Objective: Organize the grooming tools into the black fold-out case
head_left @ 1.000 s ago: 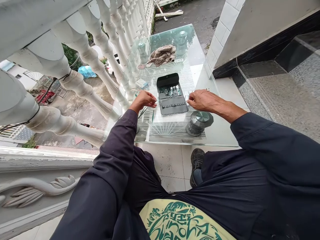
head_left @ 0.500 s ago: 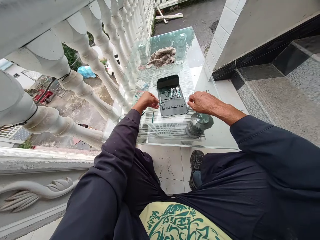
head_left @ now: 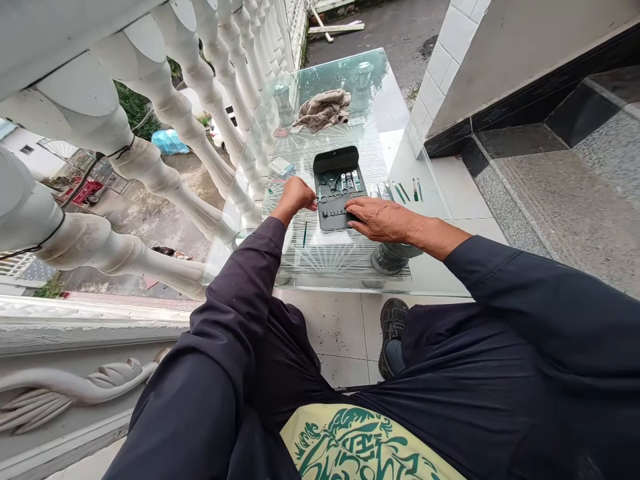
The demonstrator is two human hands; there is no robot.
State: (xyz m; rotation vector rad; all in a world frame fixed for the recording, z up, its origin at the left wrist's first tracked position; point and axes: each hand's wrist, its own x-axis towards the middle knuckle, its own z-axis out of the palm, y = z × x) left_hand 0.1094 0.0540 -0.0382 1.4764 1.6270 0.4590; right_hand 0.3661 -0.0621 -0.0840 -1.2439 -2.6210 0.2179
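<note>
A black manicure kit case (head_left: 339,187) lies open on the glass table (head_left: 435,267), with several small metal tools held in its loops. My left hand (head_left: 296,195) is pinched on small scissors (head_left: 321,199) at the case's left edge. My right hand (head_left: 381,219) lies flat, fingers stretched, on the case's lower right part. Several loose thin tools (head_left: 400,191) lie on the glass to the right of the case. A single thin tool (head_left: 305,234) lies on the glass below my left hand.
A crumpled brown cloth (head_left: 324,109) sits at the table's far end. A small card (head_left: 281,166) lies left of the case. A white balustrade (head_left: 165,107) runs close along the left. A tiled wall (head_left: 440,60) stands right; metal table feet (head_left: 395,257) show through the glass.
My right hand moved left from the loose tools onto the case's lower part and flattened. My left hand carried the scissors right, to the case's left edge.
</note>
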